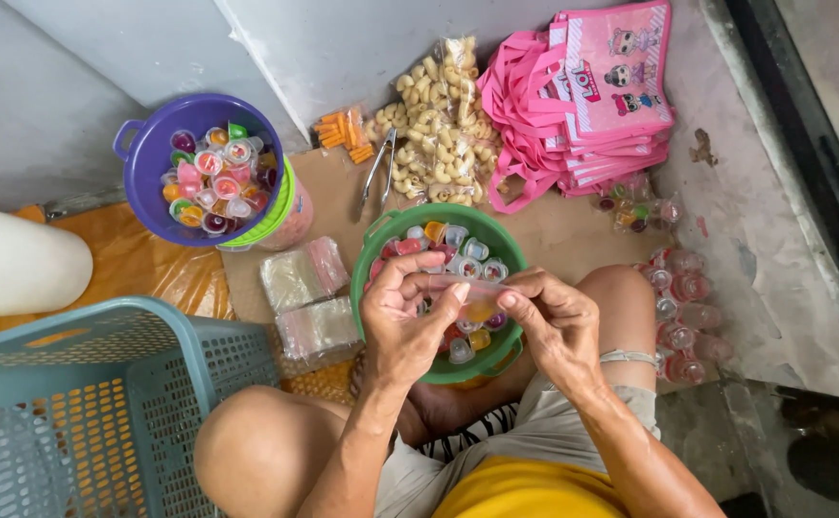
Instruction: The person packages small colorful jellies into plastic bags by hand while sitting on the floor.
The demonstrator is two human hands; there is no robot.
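Above green bowl, clear packet lies crosswise.

Over the green bowl we find both hands filling the middle, hemmed by the blue basket at left, the purple bowl and snack bag beyond, filled packets at right, with bare cardboard open between bowl and pink bags.

- Both arms and knees are bare; no sleeves reach the forearms.
- A yellow top shows at the bottom edge.
- Light grey shorts cover the lap.
- A thin pale band circles the right wrist.
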